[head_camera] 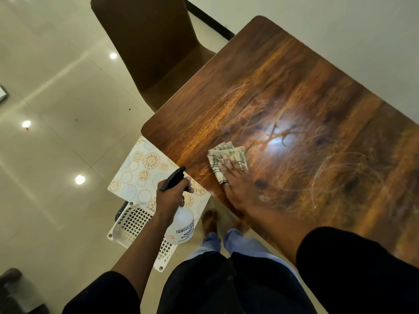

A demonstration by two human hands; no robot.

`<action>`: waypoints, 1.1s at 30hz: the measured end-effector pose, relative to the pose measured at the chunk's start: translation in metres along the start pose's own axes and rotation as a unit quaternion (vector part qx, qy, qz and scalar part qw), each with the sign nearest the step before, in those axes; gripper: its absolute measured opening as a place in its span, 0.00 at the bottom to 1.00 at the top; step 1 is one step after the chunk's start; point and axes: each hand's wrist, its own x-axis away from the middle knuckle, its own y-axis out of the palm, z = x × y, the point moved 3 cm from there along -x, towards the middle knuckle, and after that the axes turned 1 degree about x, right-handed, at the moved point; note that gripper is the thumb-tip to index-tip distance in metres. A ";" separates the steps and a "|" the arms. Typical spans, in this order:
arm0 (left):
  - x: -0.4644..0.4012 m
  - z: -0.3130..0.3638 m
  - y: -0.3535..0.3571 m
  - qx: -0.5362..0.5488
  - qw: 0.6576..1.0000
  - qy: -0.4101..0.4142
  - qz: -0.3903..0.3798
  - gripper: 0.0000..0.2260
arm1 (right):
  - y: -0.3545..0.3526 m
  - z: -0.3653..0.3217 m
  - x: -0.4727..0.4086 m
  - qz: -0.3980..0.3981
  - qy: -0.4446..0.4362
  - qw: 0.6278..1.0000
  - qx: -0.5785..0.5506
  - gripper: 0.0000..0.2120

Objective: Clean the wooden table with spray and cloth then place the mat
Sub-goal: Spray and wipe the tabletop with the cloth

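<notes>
Head view, fingers first. Right hand (235, 180): fingers (233, 163) straight, slightly spread, laid flat on top of the cloth (226, 158), pressing it to the table (306, 91). Cloth is a folded checked rag; most of it sticks out beyond the fingertips and to their left, w/ one strip running back under the hand beside a ringed finger. Cloth lies near the table's left edge, approx. midway along it. Wet streaks and a bright light glare show on the wood just right of the cloth.

Left hand (172, 196): fingers curled round the neck of the spray bottle (181, 220), thumb side by the black trigger head. Bottle is held off the table, just left of its edge, nozzle aimed toward the tabletop; clear body w/ label hangs below the fist.

Mat (145, 173), white w/ gold floral circles, lies below the bottle, partly under the table edge. White basket (133, 223) sits near it on the tiled floor (56, 87). Brown chair (154, 48) stands at the table's far corner.
</notes>
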 end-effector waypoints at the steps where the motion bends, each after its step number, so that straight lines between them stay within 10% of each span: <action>1: 0.000 -0.002 0.000 -0.008 1.000 -0.005 -0.002 0.18 | -0.004 0.011 0.006 0.012 0.048 0.999 -0.016 0.31; 9: 0.006 -0.007 -0.002 -0.011 1.000 -0.012 -0.001 0.09 | -0.007 0.018 0.009 0.048 0.163 0.985 -0.012 0.30; 24: 0.019 -0.007 0.009 -0.080 0.996 0.007 -0.048 0.18 | 0.032 -0.017 0.047 -0.046 -0.144 0.988 0.018 0.31; 33: 0.031 -0.019 0.041 -0.110 0.987 -0.005 -0.121 0.14 | 0.008 0.082 0.140 0.004 0.152 0.988 -0.013 0.32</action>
